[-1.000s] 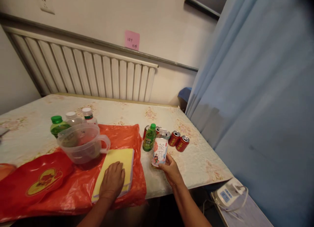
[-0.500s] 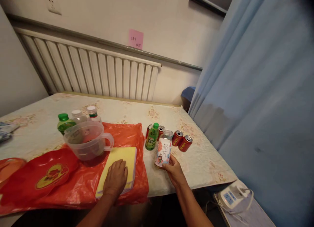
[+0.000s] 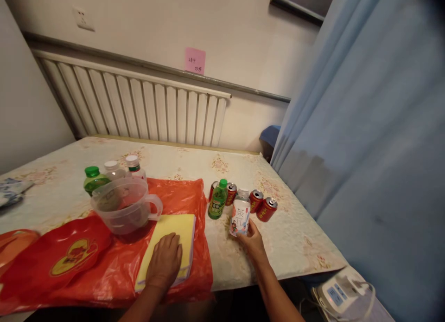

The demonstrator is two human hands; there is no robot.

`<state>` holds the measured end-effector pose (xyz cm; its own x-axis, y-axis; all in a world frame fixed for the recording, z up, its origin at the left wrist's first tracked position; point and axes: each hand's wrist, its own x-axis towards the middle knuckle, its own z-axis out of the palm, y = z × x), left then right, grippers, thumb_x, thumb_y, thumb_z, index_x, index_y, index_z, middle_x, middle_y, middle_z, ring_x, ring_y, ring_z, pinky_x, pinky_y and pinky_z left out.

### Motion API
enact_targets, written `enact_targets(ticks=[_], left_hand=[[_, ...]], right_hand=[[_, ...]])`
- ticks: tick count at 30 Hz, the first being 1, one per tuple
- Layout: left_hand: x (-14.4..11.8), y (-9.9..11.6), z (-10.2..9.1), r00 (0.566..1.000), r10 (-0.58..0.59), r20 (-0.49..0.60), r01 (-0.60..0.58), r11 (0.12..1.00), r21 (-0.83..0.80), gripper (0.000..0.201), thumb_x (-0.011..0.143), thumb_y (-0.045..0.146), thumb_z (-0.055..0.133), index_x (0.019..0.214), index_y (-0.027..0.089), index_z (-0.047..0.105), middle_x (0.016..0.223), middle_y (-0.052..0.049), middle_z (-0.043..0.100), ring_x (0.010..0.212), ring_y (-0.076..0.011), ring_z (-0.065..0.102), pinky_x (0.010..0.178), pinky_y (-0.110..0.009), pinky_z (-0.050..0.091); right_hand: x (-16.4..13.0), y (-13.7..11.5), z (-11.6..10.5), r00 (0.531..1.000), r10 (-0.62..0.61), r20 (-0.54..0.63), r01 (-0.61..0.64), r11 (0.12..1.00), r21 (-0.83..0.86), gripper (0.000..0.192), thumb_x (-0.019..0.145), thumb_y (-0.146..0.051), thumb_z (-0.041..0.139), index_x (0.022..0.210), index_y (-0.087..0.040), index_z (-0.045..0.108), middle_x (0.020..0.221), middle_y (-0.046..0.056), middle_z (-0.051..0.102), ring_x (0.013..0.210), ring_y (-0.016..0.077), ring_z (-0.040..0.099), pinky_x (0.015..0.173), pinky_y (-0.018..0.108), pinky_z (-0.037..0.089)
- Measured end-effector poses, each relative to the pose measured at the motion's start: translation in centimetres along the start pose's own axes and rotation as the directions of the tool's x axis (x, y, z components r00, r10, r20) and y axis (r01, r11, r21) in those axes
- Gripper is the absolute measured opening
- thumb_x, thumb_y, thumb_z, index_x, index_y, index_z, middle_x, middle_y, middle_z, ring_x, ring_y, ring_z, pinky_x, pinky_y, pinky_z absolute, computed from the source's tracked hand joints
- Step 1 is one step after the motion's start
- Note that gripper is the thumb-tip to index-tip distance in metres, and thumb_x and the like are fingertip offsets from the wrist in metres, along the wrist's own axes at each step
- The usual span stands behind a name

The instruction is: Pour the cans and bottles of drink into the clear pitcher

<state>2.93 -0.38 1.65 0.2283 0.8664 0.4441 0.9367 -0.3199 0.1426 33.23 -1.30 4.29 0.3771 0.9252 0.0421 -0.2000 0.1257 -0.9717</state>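
Note:
My right hand (image 3: pixel 255 242) grips a small white-labelled drink bottle (image 3: pixel 239 216) by its base, standing it on the table (image 3: pixel 299 241) beside a green bottle (image 3: pixel 217 200) and several red cans (image 3: pixel 261 204). My left hand (image 3: pixel 164 261) lies flat, fingers apart, on a yellow stack of paper (image 3: pixel 174 234) that rests on a red plastic bag (image 3: pixel 104 252).
A clear plastic jug (image 3: pixel 123 206) sits on the red bag, with three bottles (image 3: pixel 111 172) behind it. A radiator (image 3: pixel 139 106) lines the wall. A blue curtain (image 3: pixel 365 127) hangs on the right. A white device (image 3: pixel 342 294) lies below the table's corner.
My right hand has slid the white-labelled bottle further from me, closer to the red cans. The left hand stays on the yellow stack. The camera view shifted slightly.

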Motion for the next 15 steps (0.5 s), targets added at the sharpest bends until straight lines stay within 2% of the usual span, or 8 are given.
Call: enact_targets(ticks=[4,10,15], left_hand=[[0.0,0.0,0.0,1.000,-0.010,0.002,0.010,1.000,-0.004,0.027,0.092,0.024,0.045,0.113,0.015,0.059,0.115,-0.012,0.061,0.111,-0.0267,0.054,0.097,-0.043,0.041],[0.0,0.0,0.0,1.000,-0.012,0.002,0.012,1.000,-0.002,0.027,0.092,0.023,0.044,0.113,0.016,0.059,0.114,-0.011,0.061,0.110,-0.0262,0.054,0.097,-0.042,0.042],[0.0,0.0,0.0,1.000,-0.018,0.016,0.018,1.000,-0.001,0.026,0.092,0.023,0.044,0.112,0.016,0.059,0.115,-0.011,0.061,0.110,-0.0262,0.054,0.095,-0.042,0.043]], right_hand=[[1.8,1.3,-0.1,0.998,-0.039,-0.044,0.036,0.997,-0.067,0.079,0.055,-0.018,0.074,0.130,-0.017,0.050,0.126,0.012,0.064,0.111,0.0296,0.062,0.095,0.042,0.050],[4.3,2.7,0.9,0.995,-0.074,-0.070,0.062,0.984,-0.166,0.080,0.054,-0.021,0.074,0.131,-0.016,0.051,0.125,0.013,0.064,0.112,0.0304,0.061,0.095,0.042,0.049],[5.5,3.6,0.7,0.987,-0.138,-0.082,0.107,0.947,-0.302,0.078,0.055,-0.024,0.072,0.130,-0.016,0.052,0.129,0.014,0.061,0.115,0.0302,0.059,0.097,0.041,0.047]])
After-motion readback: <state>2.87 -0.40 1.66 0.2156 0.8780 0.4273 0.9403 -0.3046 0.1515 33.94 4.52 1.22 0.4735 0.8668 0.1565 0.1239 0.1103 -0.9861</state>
